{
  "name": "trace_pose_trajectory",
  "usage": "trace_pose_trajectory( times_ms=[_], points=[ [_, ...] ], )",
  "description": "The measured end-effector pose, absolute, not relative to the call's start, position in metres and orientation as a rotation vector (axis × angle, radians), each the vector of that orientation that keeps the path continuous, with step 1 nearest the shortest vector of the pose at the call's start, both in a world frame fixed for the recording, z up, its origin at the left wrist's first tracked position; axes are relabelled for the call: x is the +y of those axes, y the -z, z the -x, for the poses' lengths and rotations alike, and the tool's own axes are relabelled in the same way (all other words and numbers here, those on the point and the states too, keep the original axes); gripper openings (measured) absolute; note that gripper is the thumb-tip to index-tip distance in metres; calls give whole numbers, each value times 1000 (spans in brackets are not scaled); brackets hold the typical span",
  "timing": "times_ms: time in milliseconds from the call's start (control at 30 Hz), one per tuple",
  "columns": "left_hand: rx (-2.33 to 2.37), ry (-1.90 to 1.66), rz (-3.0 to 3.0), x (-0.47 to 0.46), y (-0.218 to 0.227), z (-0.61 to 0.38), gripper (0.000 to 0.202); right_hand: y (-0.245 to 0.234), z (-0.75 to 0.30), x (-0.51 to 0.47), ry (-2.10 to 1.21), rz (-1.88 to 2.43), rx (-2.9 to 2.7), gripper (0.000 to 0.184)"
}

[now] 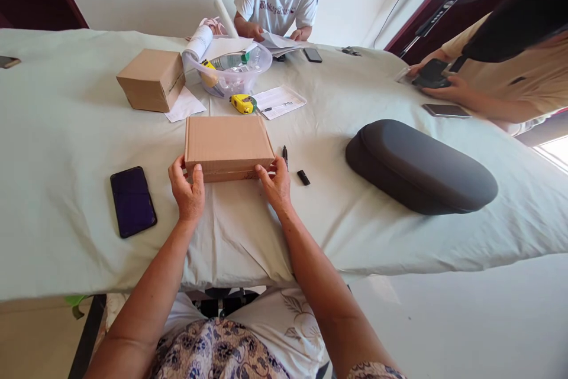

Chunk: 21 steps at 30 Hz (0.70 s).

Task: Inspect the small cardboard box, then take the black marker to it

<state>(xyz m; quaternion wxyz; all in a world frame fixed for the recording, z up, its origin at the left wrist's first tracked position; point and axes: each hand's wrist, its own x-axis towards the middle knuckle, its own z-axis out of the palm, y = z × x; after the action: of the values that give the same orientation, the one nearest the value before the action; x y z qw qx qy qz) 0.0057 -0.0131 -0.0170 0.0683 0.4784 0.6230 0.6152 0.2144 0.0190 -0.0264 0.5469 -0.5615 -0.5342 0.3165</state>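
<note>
A closed cardboard box point(228, 138) lies flat on the cloth-covered table in front of me. My left hand point(189, 190) grips its near left corner, thumb on the front face. At the near right corner, my right hand point(275, 185) holds it the same way, with its thumb by some dark writing low on the front. Just right of the box lie an uncapped black marker point(285, 157) and its separate cap point(303, 177). To the left of my left hand a dark smartphone point(133, 201) rests on the cloth.
Farther back stand another cardboard box point(148, 80) and a translucent basin point(255, 68) of odds and ends. A yellow tape measure point(242, 103) lies by a printed sheet point(284, 101). A dark grey case point(421, 166) sits at right. Two people are across the table.
</note>
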Motion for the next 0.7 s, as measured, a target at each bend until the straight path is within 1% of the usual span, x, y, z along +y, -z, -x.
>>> trace_pose_trajectory(
  times_ms=[67,100,233,467,600,700],
  points=[
    [1915,-1801,-1456,-13,19,-6,45,28,-214,19,-745,1357,-1298,51],
    [1934,-1772,-1457,-12,20,-6,46,28,-214,19,-746,1375,-1325,49],
    [2002,-1686,-1434,-10,25,-5,51,32,-216,18,-716,1465,-1486,34],
    [1999,-1601,-1381,-9,26,-4,62,27,-219,17,-723,1529,-1553,25],
    [1932,-1605,-1357,-7,28,0,61,22,-218,16,-744,1526,-1532,27],
    [1924,-1674,-1341,-7,28,2,54,20,-216,14,-747,1449,-1477,36]
  ],
)
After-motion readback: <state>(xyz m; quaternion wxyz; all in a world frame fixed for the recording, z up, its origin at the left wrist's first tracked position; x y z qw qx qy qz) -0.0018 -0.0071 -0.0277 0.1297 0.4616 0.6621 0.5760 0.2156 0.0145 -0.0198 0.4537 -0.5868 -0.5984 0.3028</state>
